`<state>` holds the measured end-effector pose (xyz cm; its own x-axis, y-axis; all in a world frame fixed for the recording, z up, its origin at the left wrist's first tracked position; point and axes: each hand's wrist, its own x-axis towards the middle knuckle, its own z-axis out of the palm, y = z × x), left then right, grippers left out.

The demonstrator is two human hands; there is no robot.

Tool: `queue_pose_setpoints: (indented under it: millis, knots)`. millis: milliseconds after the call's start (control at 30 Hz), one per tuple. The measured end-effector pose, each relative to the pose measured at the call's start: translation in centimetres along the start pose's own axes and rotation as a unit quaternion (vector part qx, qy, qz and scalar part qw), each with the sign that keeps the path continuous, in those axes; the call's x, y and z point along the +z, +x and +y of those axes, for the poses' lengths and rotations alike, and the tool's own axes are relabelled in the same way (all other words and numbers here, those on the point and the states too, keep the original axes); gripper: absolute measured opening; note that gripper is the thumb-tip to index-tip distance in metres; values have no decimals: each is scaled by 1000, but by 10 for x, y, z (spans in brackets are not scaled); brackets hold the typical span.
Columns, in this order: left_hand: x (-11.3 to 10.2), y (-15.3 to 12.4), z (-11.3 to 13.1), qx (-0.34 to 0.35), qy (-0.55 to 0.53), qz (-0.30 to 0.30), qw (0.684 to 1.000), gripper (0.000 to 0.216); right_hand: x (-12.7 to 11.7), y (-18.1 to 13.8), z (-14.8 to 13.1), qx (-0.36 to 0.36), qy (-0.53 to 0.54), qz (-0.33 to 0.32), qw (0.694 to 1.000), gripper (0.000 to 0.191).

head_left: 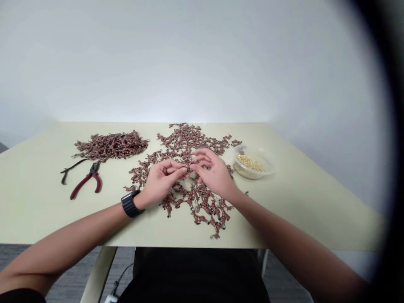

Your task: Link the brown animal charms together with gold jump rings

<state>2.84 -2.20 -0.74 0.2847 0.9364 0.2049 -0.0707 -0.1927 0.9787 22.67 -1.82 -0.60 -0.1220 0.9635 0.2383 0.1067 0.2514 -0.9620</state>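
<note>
One desk point(299, 210) carries one clear bowl point(267, 165). Inside the bowl, the gold bits point(251, 163) are too small and many to count. Left of the bowl: one left hand point(162, 181), one right hand point(216, 174), one wristwatch point(131, 205), and one loose spread of brown figurines point(186, 141), overlapping beyond counting. Farther left of the bowl: one dense heap point(112, 145), likewise uncountable, one pair of pliers point(94, 169), one slim black tool point(75, 165).

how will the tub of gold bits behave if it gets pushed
The tub would probably slide rather than tip, since it looks low and wide. It is likely light, as its thin, see-through wall suggests plastic. The gold bits may shift or spill with a hard shove, as they look loose and no lid covers them.
</note>
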Motion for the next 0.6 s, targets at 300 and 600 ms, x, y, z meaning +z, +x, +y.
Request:
queue_pose_setpoints:
  millis: [300,600]
  knots:
    - [-5,5,-1,-56,-60,-27,996,28,-6,1,-7,-102,-96,-31,990,25]
    - [0,1,3,-41,-41,-9,998,27,-16,2,-10,-310,-286,-30,906,10]
